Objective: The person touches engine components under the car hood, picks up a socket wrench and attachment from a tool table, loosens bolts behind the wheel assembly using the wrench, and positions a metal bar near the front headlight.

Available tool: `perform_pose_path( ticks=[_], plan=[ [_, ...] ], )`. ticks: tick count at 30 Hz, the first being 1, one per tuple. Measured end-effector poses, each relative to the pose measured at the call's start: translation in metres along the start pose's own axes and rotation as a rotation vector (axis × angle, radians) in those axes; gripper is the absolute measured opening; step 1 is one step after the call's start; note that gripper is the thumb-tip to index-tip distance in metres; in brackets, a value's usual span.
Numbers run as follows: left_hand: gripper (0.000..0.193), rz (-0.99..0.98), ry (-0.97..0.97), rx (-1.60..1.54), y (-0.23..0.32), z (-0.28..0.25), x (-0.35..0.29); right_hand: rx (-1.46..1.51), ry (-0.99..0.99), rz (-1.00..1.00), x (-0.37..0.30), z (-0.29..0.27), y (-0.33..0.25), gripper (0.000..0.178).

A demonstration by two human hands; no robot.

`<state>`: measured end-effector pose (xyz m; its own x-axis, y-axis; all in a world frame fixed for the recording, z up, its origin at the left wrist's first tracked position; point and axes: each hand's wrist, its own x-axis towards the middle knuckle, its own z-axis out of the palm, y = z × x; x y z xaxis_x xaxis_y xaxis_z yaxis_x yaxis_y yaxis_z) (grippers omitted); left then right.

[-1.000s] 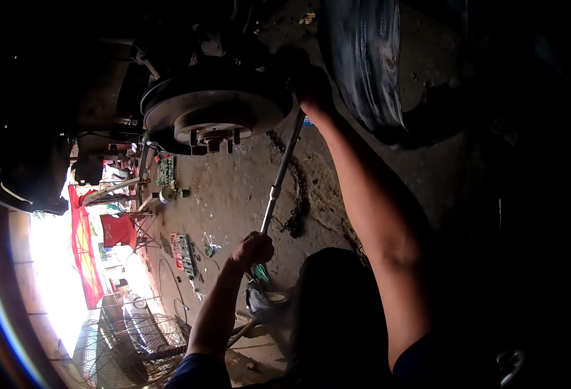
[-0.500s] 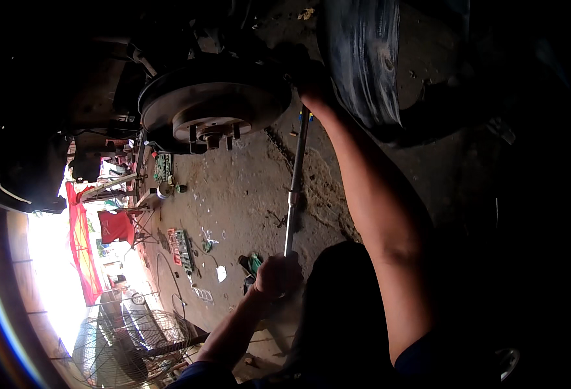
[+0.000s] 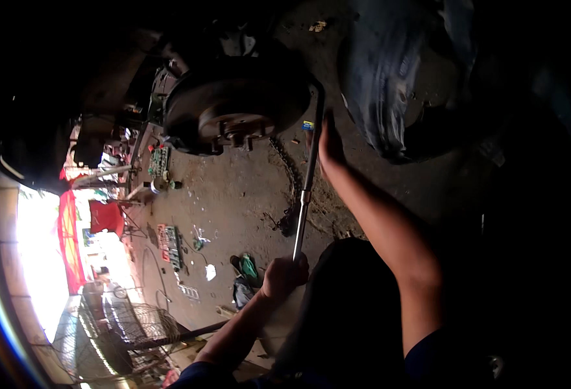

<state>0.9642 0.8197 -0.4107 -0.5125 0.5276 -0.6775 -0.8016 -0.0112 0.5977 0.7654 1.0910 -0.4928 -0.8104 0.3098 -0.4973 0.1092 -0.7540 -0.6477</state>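
A long steel wrench (image 3: 311,165) with a bent upper end runs from beside the brake disc (image 3: 194,107) down toward me. Its lower part is a brighter metal tube. My left hand (image 3: 284,275) is closed round that tube's near end. Against the wrench's dark upper shaft lies my right hand (image 3: 329,146), its fingers stretched out along it and not wrapped round it. The disc hangs at the upper middle, its hub and studs facing down toward me. What the wrench's bent tip touches behind the disc is too dark to tell.
A dark curved liner (image 3: 379,84) stands right of the disc. On the stained floor are a green socket set (image 3: 159,161), an open tool case (image 3: 169,246), and a green cloth (image 3: 248,267). A wire-cage fan (image 3: 120,330) stands at the lower left.
My right hand has come down from the wrench's upper end, and its fingers have straightened, baring the bend. My left hand keeps its grip. The view has shifted slightly.
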Motion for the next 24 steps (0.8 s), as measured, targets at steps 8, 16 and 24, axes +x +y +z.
perform_pose_path(
  ticks=[8, 16, 24],
  plan=[
    [0.044, 0.269, 0.221, 0.289, -0.036, -0.002, -0.01, 0.275, -0.235, 0.544, -0.25, -0.028, 0.121, 0.073],
    [0.053, 0.504, 0.409, 1.803, 0.066, 0.047, -0.052, 0.391, -0.301, 0.66, -0.27, -0.024, 0.121, 0.065],
    [0.047, 1.309, 0.852, 0.04, 0.329, 0.054, 0.102, 0.474, -0.392, 0.787, -0.28, -0.015, 0.11, 0.075]
  ],
)
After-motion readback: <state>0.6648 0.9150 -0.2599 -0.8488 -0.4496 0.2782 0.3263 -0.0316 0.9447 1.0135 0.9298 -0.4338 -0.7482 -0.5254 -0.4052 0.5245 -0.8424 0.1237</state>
